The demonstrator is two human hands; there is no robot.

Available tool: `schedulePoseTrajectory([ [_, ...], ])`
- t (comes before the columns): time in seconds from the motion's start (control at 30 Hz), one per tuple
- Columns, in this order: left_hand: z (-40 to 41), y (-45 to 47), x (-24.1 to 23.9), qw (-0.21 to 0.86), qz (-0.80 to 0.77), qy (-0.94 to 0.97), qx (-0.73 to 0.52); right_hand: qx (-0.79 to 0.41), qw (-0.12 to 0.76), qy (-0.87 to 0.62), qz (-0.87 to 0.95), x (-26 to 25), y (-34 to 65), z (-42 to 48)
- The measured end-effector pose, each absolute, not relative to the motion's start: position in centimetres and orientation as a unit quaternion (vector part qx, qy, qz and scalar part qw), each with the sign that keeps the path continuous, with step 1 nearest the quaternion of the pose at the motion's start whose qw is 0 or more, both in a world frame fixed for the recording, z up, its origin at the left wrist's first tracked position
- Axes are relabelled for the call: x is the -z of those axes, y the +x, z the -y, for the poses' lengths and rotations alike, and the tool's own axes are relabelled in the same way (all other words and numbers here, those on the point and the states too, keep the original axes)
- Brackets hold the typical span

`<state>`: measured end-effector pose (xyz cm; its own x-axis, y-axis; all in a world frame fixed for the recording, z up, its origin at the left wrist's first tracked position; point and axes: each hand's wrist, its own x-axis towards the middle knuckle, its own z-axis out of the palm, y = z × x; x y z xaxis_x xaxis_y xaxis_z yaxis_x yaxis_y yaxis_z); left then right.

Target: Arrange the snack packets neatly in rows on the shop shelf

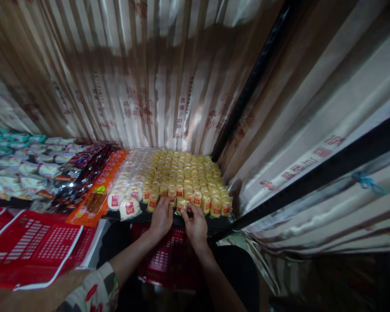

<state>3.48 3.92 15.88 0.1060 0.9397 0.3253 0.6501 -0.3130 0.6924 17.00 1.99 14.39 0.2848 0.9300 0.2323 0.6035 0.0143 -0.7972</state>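
Rows of small yellow snack cakes (185, 167) in clear wrappers with red labels cover the right part of a dark shelf. My right hand (196, 225) pinches one yellow wrapped cake (182, 204) at the front edge of these rows. Just to its left, my left hand (162, 216) is closed at the front row. Its fingertips are at another yellow wrapped cake (163, 190), partly hidden by the fingers. Round white wrapped cakes (130, 208) lie to the left of my left hand.
An orange snack pack (95, 201) and dark shiny packs (81, 171) lie farther left, beside white packets (29, 167). Red shopping baskets (35, 242) stand below. Printed curtains (133, 86) hang behind, and a dark pole (253, 82) rises at right.
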Motion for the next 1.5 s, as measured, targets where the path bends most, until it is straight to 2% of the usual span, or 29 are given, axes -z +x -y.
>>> schedulePoseTrajectory([
  [0.17,-4.1,3.4,-13.8,0.008,-0.502,0.832,-0.237,-0.137,0.411,-0.704,0.562,-13.8,17.6,-2.3],
  [0.3,-4.8,3.6,-12.4,-0.056,-0.475,0.862,-0.171,-0.131,0.434,-0.700,0.552,-13.4,17.7,-2.7],
  [0.47,-5.0,3.3,-11.4,-0.077,-0.492,0.855,-0.143,-0.142,0.432,-0.691,0.562,-13.8,17.1,-3.5],
  [0.9,-5.1,2.7,-9.6,-0.065,-0.493,0.850,-0.174,-0.165,0.395,-0.712,0.556,-14.9,15.7,-5.3],
  [1.13,-5.1,2.6,-9.2,-0.081,-0.474,0.854,-0.196,-0.087,0.359,-0.710,0.600,-14.3,15.2,-5.4],
  [1.5,-5.2,2.4,-8.7,-0.100,-0.475,0.849,-0.210,-0.012,0.407,-0.691,0.597,-11.4,15.1,-5.7],
])
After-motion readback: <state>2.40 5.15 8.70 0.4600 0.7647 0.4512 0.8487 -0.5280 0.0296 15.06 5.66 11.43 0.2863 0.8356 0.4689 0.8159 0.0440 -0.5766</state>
